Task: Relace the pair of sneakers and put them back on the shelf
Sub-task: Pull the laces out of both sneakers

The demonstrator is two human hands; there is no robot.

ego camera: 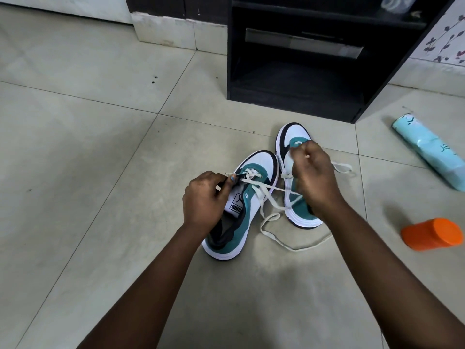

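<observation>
Sneakers (254, 197) lie side by side at centre frame below the shelf (297, 71), left hand (203, 197) and right hand (314, 177) each pinching a lace (266, 187) end, drawing it taut through the eyelets.

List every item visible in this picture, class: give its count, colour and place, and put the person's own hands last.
White, teal and black sneakers: two, side by side on the floor before the shelf.
Cream flat shoelaces: loose ends trailing on the floor by the sneakers.
Black wooden shelf unit: one, top centre, behind the sneakers.
Pale turquoise bottle: one, lying on the floor, right.
Orange plastic jar: one, on its side, right.
Grey floor tiles: throughout.
Left hand: pinching a lace over the nearer sneaker.
Right hand: gripping a lace above the farther sneaker.
</observation>
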